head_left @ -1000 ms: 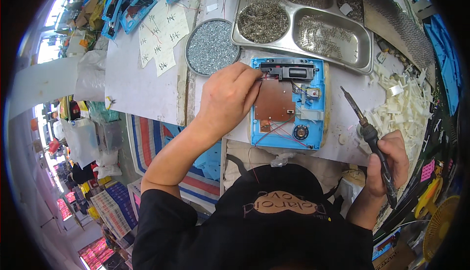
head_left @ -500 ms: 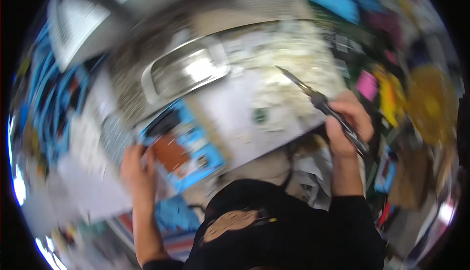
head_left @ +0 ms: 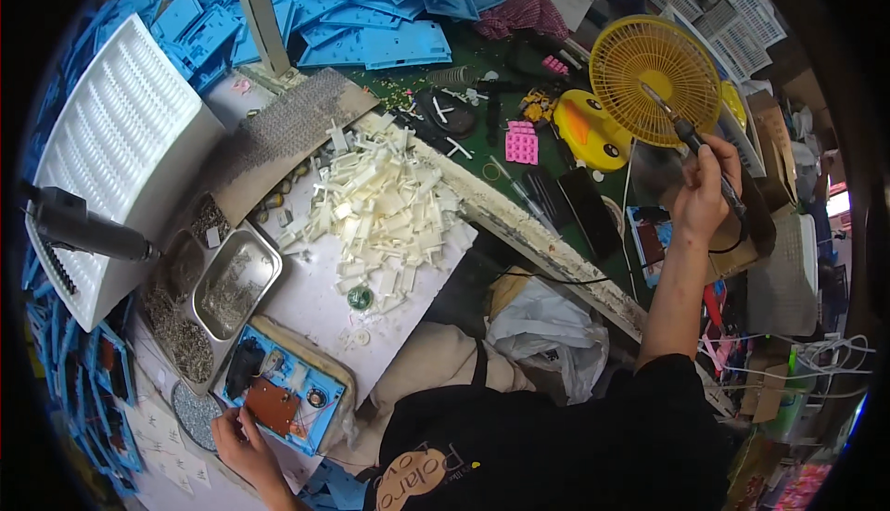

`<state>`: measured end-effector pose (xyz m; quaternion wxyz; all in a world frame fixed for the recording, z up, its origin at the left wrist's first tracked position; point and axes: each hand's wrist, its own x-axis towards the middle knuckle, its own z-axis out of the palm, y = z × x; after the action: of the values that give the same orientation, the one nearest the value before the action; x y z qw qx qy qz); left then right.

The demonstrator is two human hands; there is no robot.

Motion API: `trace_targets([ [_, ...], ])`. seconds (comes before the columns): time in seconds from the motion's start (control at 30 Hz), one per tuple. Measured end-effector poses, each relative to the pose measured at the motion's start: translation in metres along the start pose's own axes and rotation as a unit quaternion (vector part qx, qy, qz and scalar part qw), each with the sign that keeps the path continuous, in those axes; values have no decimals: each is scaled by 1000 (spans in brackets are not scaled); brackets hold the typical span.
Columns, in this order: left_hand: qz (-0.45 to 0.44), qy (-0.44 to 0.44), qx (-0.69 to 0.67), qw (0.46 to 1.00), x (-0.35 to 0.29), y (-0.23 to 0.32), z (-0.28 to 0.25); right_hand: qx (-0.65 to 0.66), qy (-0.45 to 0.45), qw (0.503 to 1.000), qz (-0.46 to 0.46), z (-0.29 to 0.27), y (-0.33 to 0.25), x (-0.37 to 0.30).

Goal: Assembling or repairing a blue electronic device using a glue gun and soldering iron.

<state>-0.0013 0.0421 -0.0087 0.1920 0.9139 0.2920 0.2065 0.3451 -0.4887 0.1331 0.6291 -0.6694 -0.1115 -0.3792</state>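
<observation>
My right hand [head_left: 709,186] is raised at the right, closed around the dark handle of a soldering iron [head_left: 687,134]. Its metal tip points up and left, in front of a yellow fan [head_left: 640,61]. At the lower left, my left hand [head_left: 243,448] has its fingers curled together at the edge of a brown circuit board [head_left: 273,406]; whatever they pinch is too small to make out. That board sits in a blue plastic housing [head_left: 331,423], along with a small round speaker-like part [head_left: 317,398] and a black part [head_left: 245,363].
A metal tray [head_left: 276,268] holds small metal pieces beyond the housing. White plastic parts [head_left: 389,205] form a heap on the white board. Blue panels [head_left: 399,44] are stacked at the back. A white ribbed bin [head_left: 120,159] and black tool [head_left: 88,223] stand left; a yellow duck-shaped item [head_left: 579,131] lies right.
My view has swung toward the right and steadied. My right hand has carried the soldering iron from over the white parts to the fan. The left hand stays by the housing.
</observation>
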Motion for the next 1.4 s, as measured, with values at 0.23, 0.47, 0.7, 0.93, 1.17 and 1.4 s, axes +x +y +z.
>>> trace_targets([
  [0.23,30,16,25,999,2,10,2,-70,-168,982,58,60,0,-37],
  [0.47,-6,43,-41,998,0,14,7,-127,-229,959,109,147,112,1],
  [0.7,-37,80,-88,992,2,-2,21,-135,-240,935,223,134,187,39],
  [0.93,-73,68,-148,984,2,6,15,71,-247,879,401,136,235,39],
  [1.17,-74,96,-195,973,2,2,25,192,-406,782,433,134,146,-59],
  [1.4,-8,125,-137,983,6,-2,24,41,-592,804,37,239,-7,-209],
])
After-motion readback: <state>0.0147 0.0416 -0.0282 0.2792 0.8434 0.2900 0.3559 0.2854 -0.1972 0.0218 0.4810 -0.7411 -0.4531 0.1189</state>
